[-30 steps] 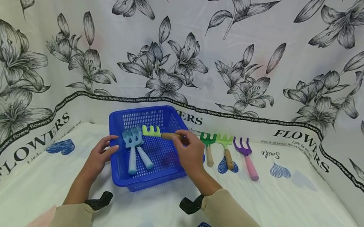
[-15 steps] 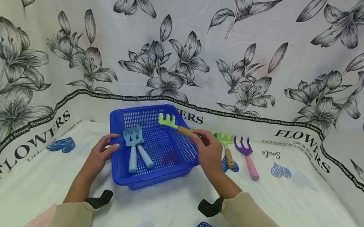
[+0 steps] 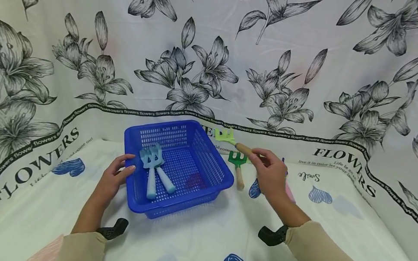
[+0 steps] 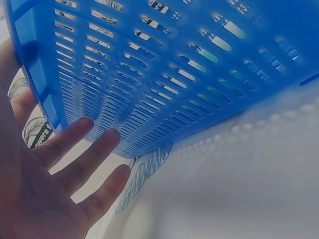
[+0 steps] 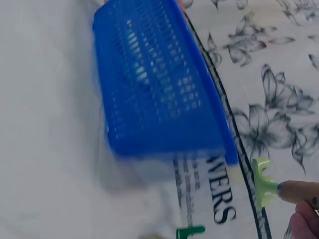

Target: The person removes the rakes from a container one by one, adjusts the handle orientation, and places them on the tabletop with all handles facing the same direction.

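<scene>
A blue plastic basket [image 3: 184,203] holds two light-blue hand forks: one fork [image 3: 151,184] in front, the other fork [image 3: 165,180] slanting beside it. My left hand [image 3: 111,177] holds the basket's left rim; in the left wrist view several of its fingers [image 4: 82,174] spread below the rim, along the perforated wall. My right hand [image 3: 272,173] pinches the wooden handle of a small hand rake [image 3: 243,148] with a lime-green head. It is raised to the right of the basket, its tines pointing left. In the right wrist view only fingertips of this hand [image 5: 305,221] show, at the handle.
A dark-green rake [image 3: 238,173] with a wooden handle lies right of the basket. Behind my right hand, a purple-and-pink rake [image 3: 289,192] is mostly hidden, and a sliver of another lime-green head shows. Flower-printed cloth [image 3: 216,74] hangs behind the cloth-covered table [image 3: 186,249].
My right hand has carried the lime-green rake out from over the basket, up and to the right. My left hand and the basket have stayed in place.
</scene>
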The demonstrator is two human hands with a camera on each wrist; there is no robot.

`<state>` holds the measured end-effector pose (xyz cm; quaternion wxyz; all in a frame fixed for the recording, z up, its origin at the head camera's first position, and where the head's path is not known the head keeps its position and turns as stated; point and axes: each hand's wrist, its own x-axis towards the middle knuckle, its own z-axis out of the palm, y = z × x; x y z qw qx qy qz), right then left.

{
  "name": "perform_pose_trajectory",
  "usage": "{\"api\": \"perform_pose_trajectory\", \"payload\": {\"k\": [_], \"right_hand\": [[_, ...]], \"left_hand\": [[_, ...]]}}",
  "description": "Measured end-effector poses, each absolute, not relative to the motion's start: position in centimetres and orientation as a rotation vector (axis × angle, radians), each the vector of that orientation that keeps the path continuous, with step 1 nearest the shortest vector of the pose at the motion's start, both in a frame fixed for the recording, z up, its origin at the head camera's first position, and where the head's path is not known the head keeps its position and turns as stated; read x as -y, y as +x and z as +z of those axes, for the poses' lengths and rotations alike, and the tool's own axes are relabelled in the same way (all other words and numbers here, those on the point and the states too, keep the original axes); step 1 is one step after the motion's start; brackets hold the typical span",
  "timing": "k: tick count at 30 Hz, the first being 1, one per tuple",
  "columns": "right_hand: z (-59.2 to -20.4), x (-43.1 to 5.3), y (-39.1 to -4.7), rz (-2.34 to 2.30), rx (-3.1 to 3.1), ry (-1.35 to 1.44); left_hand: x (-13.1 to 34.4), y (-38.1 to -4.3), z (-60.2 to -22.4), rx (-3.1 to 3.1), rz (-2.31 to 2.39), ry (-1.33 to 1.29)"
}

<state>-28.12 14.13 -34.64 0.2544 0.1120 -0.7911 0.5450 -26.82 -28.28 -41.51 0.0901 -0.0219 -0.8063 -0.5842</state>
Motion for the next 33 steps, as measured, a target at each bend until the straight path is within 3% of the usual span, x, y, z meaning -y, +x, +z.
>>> {"api": "perform_pose_trajectory", "payload": {"k": [13, 33], "right_hand": [[-37.8, -20.9, -28.0, 1.259, 2.239, 0.001], [-41.5, -26.6, -27.7, 1.112, 2.251, -0.248]], "left_hand": [[28.6, -26.9, -41.6, 2.404, -1.729, -0.063], [28.6, -26.9, -41.9, 2.396, -1.724, -0.087]]}}
